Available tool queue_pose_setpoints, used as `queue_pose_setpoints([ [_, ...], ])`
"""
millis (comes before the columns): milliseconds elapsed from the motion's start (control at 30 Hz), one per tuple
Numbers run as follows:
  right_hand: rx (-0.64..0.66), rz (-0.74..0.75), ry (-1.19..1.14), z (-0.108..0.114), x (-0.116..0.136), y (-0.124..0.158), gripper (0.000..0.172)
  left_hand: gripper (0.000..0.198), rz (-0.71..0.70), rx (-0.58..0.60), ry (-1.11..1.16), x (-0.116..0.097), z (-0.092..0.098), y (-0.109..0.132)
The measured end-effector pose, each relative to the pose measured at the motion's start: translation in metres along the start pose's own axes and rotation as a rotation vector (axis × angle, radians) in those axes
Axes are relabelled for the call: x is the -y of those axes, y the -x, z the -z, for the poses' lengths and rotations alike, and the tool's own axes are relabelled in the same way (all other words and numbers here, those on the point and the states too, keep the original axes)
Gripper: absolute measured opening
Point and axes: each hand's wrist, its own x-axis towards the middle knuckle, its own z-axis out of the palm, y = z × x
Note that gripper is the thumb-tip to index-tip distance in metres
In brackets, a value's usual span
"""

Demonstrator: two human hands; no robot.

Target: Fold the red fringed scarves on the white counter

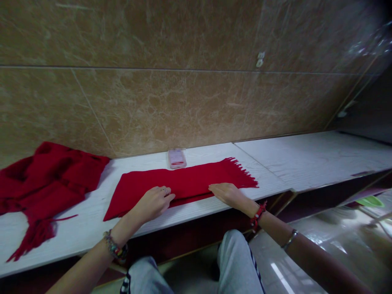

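Observation:
A red scarf [183, 179] lies folded lengthwise in a long strip on the white counter, its fringe spread at the right end. My left hand [155, 203], with a ring on one finger, has its fingers curled on the near edge of the scarf, left of the middle. Farther right, my right hand [228, 194] grips the same near edge, its fingers pressed together. Between the hands a dark fold line shows in the cloth. The fingertips are partly hidden.
A second red scarf [58, 179] lies crumpled on the left, its fringe toward the front edge. Behind the folded scarf sits a small pack [177, 158] with a blurred label. The white counter [284, 157] runs along a brown tiled wall [183, 106]; open shelving is below.

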Motion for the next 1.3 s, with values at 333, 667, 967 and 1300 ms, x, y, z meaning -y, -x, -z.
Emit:
queue_pose_setpoints([
  [333, 0.027, 0.038, 0.05, 0.003, 0.0, 0.003, 0.022, 0.02, 0.044, -0.086, 0.25, 0.0, -0.017, 0.009],
  [667, 0.096, 0.01, -0.072, 0.007, 0.0, 0.007, 0.024, 0.018, 0.05, -0.004, 0.3, -0.006, -0.008, 0.01],
  [967, 0.003, -0.307, -0.28, 0.0, 0.008, -0.033, 0.035, 0.025, 0.253, 0.006, 0.195, -0.012, 0.0, -0.051],
  [1300, 0.34, -0.433, -0.165, -0.031, 0.011, -0.067, 0.053, 0.048, 0.64, 0.146, 0.226, -0.024, -0.049, -0.076],
])
